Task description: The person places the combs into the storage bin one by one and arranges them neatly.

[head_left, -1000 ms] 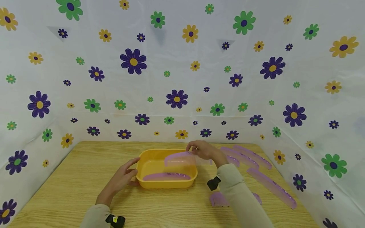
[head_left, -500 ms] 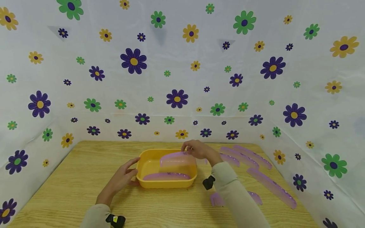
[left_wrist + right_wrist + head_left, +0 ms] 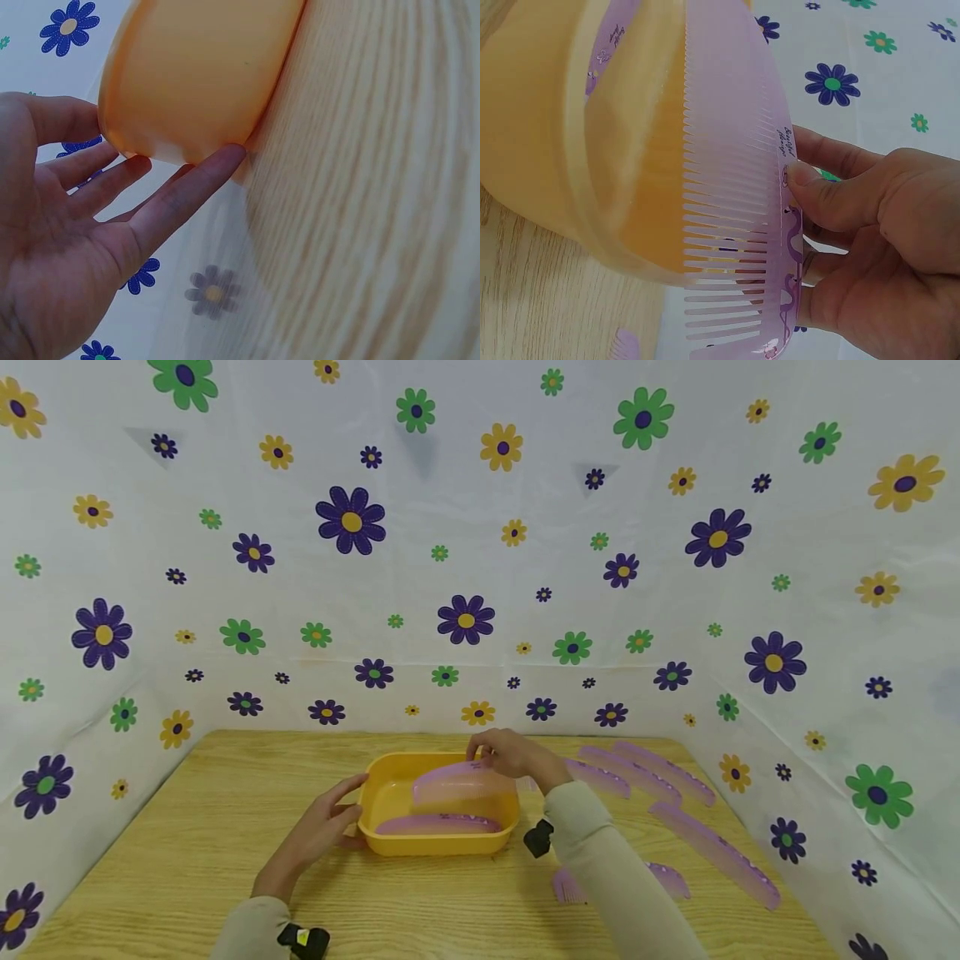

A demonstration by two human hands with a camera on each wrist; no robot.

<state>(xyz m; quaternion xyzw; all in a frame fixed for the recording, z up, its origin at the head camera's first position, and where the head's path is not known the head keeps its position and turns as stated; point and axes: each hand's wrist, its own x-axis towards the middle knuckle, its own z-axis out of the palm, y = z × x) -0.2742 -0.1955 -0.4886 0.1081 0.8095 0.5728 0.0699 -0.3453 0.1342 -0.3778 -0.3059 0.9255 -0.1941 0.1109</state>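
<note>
A pale purple comb [image 3: 450, 782] is pinched along its spine between the thumb and fingers of my right hand [image 3: 516, 754]. Its teeth point down, and most of its length overlaps the yellow plastic basin [image 3: 442, 846]. Small print and a purple pattern show on the spine of the held comb [image 3: 786, 187] in the right wrist view. Inside the basin, along its near wall, lies another purple comb [image 3: 435, 824]. My left hand [image 3: 321, 828] touches the basin's left end from outside; in the left wrist view its extended fingertips [image 3: 234, 154] rest against the wall.
Several more purple combs lie on the wooden table [image 3: 225, 827] at the right, including a long slanted comb [image 3: 716, 854] and a comb [image 3: 570, 885] partly hidden by my right sleeve. A flower-printed white sheet [image 3: 465, 568] encloses the back and sides.
My right hand has moved left with the comb, bringing it further over the basin. The left hand and the basin have stayed in place.
</note>
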